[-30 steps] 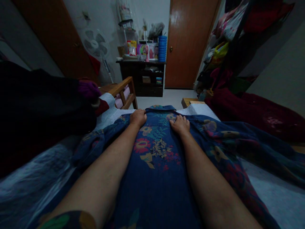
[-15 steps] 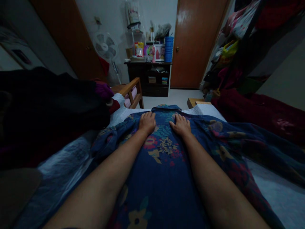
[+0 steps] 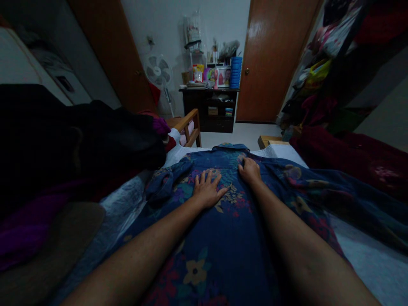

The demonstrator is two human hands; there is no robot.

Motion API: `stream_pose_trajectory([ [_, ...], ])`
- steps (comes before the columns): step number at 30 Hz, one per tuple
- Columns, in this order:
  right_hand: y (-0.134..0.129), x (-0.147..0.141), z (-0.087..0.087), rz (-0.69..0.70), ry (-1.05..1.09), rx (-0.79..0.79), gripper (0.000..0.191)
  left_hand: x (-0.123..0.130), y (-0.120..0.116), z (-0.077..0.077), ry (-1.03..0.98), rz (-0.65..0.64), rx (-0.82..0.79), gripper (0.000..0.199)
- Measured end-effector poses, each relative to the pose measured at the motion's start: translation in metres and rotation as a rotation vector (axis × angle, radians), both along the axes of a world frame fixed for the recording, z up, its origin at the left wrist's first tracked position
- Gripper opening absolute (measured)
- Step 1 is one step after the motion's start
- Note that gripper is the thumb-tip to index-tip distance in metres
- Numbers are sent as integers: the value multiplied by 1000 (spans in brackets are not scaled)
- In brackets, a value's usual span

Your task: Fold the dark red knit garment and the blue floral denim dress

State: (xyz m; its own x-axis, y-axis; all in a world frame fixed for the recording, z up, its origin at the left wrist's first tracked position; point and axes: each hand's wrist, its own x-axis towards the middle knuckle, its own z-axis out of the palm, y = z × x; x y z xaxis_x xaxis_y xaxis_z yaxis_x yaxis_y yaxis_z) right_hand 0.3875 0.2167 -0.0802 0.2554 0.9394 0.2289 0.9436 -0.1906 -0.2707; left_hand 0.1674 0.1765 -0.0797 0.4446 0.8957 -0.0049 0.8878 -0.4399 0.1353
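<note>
**Two bare hands on one blue floral garment, one palm spread and one hand curled**

At far left, well apart from the left hand's fingers, lies a heap of black and purple clothing (image 3: 117, 136); its pieces overlap too much to count. Beyond those fingers stand one white pedestal fan (image 3: 158, 70) and one brown wooden rail (image 3: 188, 123).

The left hand (image 3: 207, 191) rests palm down, its fingers fanned apart on the cloth. Under and around both hands' fingers is one long-sleeved blue garment with a multicoloured flower print (image 3: 219, 255), laid out on a pale patterned cover (image 3: 372, 242). Its single collar (image 3: 231, 146) lies just beyond the fingers; of its two sleeves, the left one looks bunched, the right one reaches far out.

To smooth the cloth well, an open palm with light, even pressure, stroking outward from the middle, should ease creases without dragging the collar askew. The other hand serves best as an anchor near the shoulder seam.

The right hand (image 3: 251, 171) touches the garment near the collar, fingers curled in; whether they pinch fabric, I cannot tell. Past them stands one brown door (image 3: 274, 55), and at far right lies one maroon cloth (image 3: 357, 157).
</note>
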Motion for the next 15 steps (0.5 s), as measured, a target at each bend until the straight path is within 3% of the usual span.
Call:
stream_pose_trajectory([
  [7, -20, -16, 5, 66, 62, -51, 42, -55, 6, 2, 35, 152, -37, 81],
  [11, -49, -54, 5, 70, 143, -122, 54, -62, 4, -1, 11, 170, 15, 77],
  [15, -80, -76, 2, 262, 71, -172, 67, -63, 5, -1, -13, 153, 56, 76],
])
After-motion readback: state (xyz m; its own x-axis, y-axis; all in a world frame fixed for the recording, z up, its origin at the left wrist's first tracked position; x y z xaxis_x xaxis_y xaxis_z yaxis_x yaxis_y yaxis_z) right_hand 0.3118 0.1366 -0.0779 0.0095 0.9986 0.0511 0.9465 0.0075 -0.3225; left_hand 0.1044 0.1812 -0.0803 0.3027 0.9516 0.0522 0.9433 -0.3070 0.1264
